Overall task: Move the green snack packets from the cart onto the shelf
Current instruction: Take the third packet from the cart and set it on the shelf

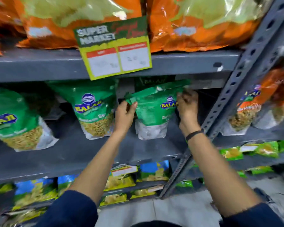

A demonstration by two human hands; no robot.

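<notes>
**Both hands set a green packet on the shelf**

The left hand [125, 115] and right hand [187, 107] pinch the top corners of a green snack packet [152, 112] standing near the grey shelf's [72, 153] right end. Its blurred label is partly hidden by the right hand.

We count large orange snack bags [82, 22] on the top tier, a green-and-yellow paper price sign [114, 48] hanging below them, blue-and-yellow packets [152, 172] lower down, and small lime-green sachets [266, 149] at right.
</notes>
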